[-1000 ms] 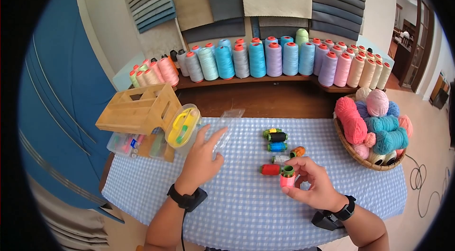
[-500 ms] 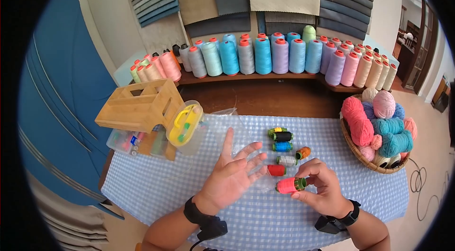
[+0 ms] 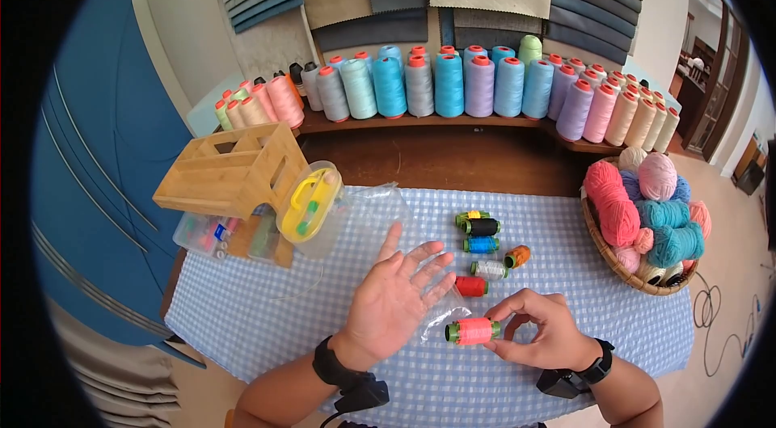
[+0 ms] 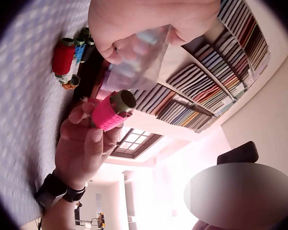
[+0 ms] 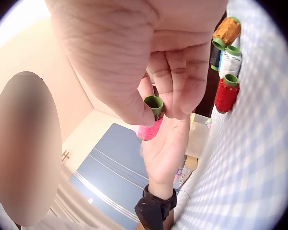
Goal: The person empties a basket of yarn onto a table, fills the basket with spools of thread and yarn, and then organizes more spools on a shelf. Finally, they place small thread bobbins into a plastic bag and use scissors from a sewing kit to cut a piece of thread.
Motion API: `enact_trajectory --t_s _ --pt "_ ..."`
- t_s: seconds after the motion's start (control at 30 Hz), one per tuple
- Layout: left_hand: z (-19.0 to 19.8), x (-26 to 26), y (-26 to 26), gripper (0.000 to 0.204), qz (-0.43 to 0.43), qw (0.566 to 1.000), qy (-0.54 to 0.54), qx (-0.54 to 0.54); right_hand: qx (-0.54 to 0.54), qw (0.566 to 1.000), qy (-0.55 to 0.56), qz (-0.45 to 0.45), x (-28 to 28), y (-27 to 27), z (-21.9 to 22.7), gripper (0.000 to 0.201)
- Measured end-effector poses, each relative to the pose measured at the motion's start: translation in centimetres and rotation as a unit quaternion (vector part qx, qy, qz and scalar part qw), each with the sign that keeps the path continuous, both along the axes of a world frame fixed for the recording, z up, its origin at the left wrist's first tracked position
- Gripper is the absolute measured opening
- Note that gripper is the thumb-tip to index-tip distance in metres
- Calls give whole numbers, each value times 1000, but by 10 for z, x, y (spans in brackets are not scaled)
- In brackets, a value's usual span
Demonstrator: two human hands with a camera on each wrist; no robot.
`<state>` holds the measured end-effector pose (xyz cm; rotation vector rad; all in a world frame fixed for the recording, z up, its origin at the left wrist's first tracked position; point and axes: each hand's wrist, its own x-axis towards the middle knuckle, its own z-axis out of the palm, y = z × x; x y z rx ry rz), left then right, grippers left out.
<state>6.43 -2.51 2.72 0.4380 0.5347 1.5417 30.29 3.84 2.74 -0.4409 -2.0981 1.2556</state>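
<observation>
Between thumb and fingertips, my right hand [image 3: 550, 335] pinches a spool of pink thread [image 3: 475, 331] by its right end, the spool lying level. Its green core opens to the left in the head view. To its left, my left hand [image 3: 388, 307] shows its palm with the fingers spread. A clear plastic bag [image 4: 139, 72] shows around the left fingers; whether they grip it I cannot tell. Just beyond the hands lie spools of red [image 3: 471, 286], white [image 3: 489, 269], orange [image 3: 517, 257], blue [image 3: 481, 244], black [image 3: 481, 227] and yellow thread [image 3: 470, 217].
A wicker basket [image 3: 596, 242] of yarn balls stands at the right. At the left are a wooden caddy [image 3: 234, 169], a tub with a yellow lid [image 3: 309, 203] and a clear plastic case [image 3: 196, 232]. Large thread cones [image 3: 449, 88] line the shelf behind the checked cloth [image 3: 267, 331].
The pink spool has turned from upright to level, its open end now facing left. My left hand has come right from beside the tub and turned its palm up, with the bag shifting along.
</observation>
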Motion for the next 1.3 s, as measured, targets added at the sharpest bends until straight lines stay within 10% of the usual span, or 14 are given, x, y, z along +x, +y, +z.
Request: enact_trajectory --t_s 1.3 --pt "-6 -11 5 78 40 996 79 -5 5 983 -179 -44 0 11 0 21"
